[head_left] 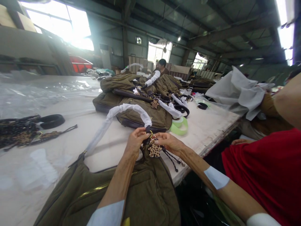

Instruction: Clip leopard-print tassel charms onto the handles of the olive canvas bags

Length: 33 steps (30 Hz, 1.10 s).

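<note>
An olive-green handbag with a gold zip lies in front of me on the table. Its handle, wrapped in white tissue, arches up from the bag's left end to the gold ring. My left hand pinches that ring near the handle's end. Close beside it, my right hand grips the top of a leopard-print bear charm by its ring. Dark braided cords with knotted ends hang under my right fingers. Whether the two rings are linked is hidden by the fingertips.
More olive bags are piled behind. A green tape roll and a black strap coil lie right of them. Leopard-print straps and clear plastic lie left. A person in red is at the right.
</note>
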Each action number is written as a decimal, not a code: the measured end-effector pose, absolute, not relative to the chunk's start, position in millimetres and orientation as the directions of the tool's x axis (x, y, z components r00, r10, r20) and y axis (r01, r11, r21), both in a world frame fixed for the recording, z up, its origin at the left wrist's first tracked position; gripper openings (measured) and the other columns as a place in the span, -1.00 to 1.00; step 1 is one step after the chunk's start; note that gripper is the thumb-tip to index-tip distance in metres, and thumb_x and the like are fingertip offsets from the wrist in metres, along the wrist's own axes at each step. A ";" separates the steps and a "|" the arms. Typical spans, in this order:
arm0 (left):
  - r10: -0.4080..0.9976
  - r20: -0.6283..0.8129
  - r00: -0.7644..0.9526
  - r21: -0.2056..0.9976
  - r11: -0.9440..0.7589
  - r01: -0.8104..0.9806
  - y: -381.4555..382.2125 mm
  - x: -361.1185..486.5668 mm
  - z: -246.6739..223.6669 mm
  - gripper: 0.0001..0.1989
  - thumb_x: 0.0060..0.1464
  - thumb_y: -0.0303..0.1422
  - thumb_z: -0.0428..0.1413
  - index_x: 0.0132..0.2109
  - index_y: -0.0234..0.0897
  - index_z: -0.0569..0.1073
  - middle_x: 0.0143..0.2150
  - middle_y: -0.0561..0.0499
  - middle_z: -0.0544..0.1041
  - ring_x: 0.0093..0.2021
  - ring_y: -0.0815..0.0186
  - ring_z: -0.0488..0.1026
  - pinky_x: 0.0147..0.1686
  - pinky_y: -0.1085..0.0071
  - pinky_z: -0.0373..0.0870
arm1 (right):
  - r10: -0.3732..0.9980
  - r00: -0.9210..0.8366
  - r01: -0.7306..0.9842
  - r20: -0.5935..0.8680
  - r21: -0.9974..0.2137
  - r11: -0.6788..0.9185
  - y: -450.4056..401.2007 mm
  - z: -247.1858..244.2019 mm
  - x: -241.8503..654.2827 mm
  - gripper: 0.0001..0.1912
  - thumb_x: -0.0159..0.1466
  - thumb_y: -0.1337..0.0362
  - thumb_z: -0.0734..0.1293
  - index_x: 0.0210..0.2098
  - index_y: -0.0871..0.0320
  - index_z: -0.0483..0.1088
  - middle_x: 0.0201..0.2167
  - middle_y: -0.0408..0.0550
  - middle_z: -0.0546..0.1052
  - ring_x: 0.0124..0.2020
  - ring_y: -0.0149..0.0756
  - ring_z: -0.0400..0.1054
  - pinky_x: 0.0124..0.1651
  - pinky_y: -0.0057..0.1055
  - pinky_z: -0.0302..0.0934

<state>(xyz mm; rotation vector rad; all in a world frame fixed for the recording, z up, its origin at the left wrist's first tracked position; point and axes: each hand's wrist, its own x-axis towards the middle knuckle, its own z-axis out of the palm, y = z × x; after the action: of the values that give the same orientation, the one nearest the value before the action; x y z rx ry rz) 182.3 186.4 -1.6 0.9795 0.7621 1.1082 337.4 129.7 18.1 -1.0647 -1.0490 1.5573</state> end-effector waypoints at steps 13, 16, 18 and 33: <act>0.955 -0.120 0.271 0.908 0.216 -0.358 191.9 180.1 -6.2 -0.53 -0.39 -0.36 0.34 -0.24 -0.35 0.42 -0.50 0.10 0.50 -0.53 0.46 0.38 -0.51 0.53 0.20 | 0.986 -0.150 -0.244 -0.067 -0.964 -0.102 136.8 -11.2 344.1 -0.65 0.08 0.12 0.43 -0.22 0.24 0.49 -0.37 -0.06 0.52 -0.39 -0.42 0.35 -0.29 -0.47 0.19; 0.957 -0.123 0.263 0.909 0.214 -0.356 192.1 179.9 -5.9 -0.53 -0.41 -0.36 0.35 -0.24 -0.36 0.42 -0.51 0.09 0.50 -0.53 0.45 0.38 -0.48 0.51 0.23 | 0.997 -0.083 -0.175 0.005 -0.984 -0.010 138.6 -6.3 342.0 -0.60 0.02 0.16 0.46 -0.17 0.19 0.47 -0.32 -0.09 0.53 -0.35 -0.41 0.36 -0.26 -0.48 0.19; 0.956 -0.114 0.271 0.910 0.210 -0.359 192.1 180.0 -5.6 -0.53 -0.40 -0.36 0.35 -0.25 -0.37 0.42 -0.51 0.08 0.50 -0.53 0.44 0.39 -0.48 0.51 0.23 | 0.998 -0.024 -0.101 0.063 -0.993 0.060 140.2 -3.4 340.2 -0.62 0.02 0.16 0.45 -0.20 0.18 0.47 -0.35 -0.12 0.53 -0.39 -0.43 0.36 -0.29 -0.48 0.18; 0.907 -0.201 0.370 0.868 0.340 -0.361 190.7 177.4 -2.5 -0.58 -0.34 -0.42 0.32 -0.22 -0.37 0.43 -0.48 0.04 0.52 -0.53 0.45 0.39 -0.49 0.53 0.23 | 0.960 0.015 0.212 0.279 -0.939 0.270 155.0 -1.0 332.8 -0.78 0.18 0.18 0.31 -0.28 0.20 0.40 -0.46 -0.16 0.48 -0.44 -0.44 0.33 -0.36 -0.52 0.18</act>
<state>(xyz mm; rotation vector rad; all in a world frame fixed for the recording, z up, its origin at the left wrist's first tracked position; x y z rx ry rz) 177.4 190.7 -2.5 0.8343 0.7902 0.9475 332.8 155.0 -1.0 -1.1648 -1.4454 0.8610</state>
